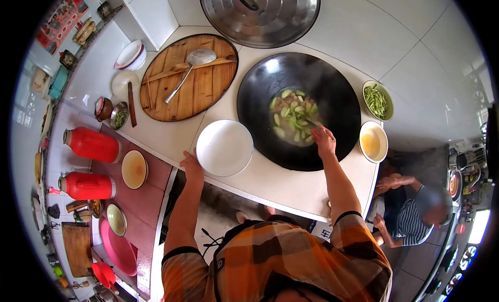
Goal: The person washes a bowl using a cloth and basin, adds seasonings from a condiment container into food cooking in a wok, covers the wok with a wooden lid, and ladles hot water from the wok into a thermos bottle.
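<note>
A large black wok [260, 94] is set into the pale counter, with sliced green vegetables and small pieces [294, 115] in cloudy liquid at its bottom. My right hand [325, 141] is over the wok's near right side, closed around a spatula [311, 122] whose end is among the vegetables. Left of the wok stands a white bowl [224, 148] with nothing in it. At the bowl's left edge is my left hand [192, 165], its fingers apart and touching or nearly touching the rim.
A round wooden lid [213, 89] bears a metal ladle [201, 56]. A metal lid [260, 16] leans at the back. Right of the wok are bowls of green strips [378, 101] and yellowish liquid [371, 144]. Two red flasks [93, 144] stand left. Another person [416, 216] sits at right.
</note>
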Motion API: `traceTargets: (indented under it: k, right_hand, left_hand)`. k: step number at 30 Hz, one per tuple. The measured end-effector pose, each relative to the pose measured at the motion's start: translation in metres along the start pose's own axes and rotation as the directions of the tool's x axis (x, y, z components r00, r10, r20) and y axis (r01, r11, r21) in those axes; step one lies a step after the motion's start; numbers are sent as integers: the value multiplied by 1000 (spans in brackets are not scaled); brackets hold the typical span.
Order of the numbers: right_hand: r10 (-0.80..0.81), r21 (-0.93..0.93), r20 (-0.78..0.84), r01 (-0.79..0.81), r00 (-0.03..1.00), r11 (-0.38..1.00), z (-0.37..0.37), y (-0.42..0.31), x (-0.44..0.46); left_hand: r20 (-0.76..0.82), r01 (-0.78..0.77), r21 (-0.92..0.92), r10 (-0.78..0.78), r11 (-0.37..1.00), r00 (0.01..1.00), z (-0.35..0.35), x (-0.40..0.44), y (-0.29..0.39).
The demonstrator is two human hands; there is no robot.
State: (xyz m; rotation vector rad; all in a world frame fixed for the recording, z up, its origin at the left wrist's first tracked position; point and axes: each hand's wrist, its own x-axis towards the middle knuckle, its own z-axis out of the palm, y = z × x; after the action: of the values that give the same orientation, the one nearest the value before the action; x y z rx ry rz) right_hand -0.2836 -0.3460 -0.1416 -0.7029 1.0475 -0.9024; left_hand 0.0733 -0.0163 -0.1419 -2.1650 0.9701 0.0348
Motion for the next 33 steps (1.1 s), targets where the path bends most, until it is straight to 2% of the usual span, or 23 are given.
traceTargets:
  k: [5, 6, 9, 12, 15, 16, 19, 20, 21, 24, 27, 29, 31, 33]
  right_hand:
    - [-19, 49, 56, 16, 998, 999, -7, -22, -31]
    - [-40, 14, 80, 39, 996, 999, -10, -27, -35]
    - [-110, -105, 140, 125, 984, 987, -19, -41, -46]
    - [-243, -229, 192, 284, 951, 931, -27, -59, -54]
    - [-459, -545, 347, 574, 818, 611, -34, -74, -50]
    - [-541, -637, 444, 676, 714, 369, -27, -86, -55]
    - [-534, -699, 609, 715, 586, -13, -29, -106, -49]
    - [-536, -731, 553, 680, 638, 54, -33, -107, -45]
    - [-487, -770, 467, 610, 738, 185, -38, -111, -43]
    - [-237, -783, 183, 287, 954, 551, -39, -124, -49]
    - [20, -555, 29, -1, 999, 832, -41, -111, -46]
    - [132, -440, -37, -135, 991, 888, -32, -92, -43]
    - [170, -272, -50, -177, 984, 946, -17, -64, -43]
    - [148, -58, 30, -146, 989, 988, -15, -26, -38]
  left_hand:
    - [-103, -60, 123, 73, 991, 992, 3, -9, -1]
    - [-114, -74, 142, 91, 987, 989, 2, -9, -2]
    - [-214, -15, 47, 25, 999, 976, 29, 4, 7]
    - [-424, -5, 37, 20, 999, 906, 56, 14, 11]
    - [-347, -45, -36, 29, 998, 937, 46, 9, 7]
    - [-329, -39, -28, 28, 999, 944, 40, 7, 6]
    - [-282, -27, -8, 24, 1000, 959, 30, 3, 4]
    - [-269, -25, -8, 22, 1000, 963, 28, 3, 4]
    - [-255, -23, -9, 20, 1000, 967, 22, 1, 2]
    - [-190, -83, 55, 92, 995, 977, 3, -5, -3]
    - [-230, -61, -34, 52, 998, 972, 12, -1, -1]
    - [-213, -41, -10, 38, 999, 976, 17, 3, 1]
    - [-217, -32, -3, 31, 999, 976, 25, 6, 3]
    - [-243, -27, -14, 23, 1000, 970, 33, 9, 4]
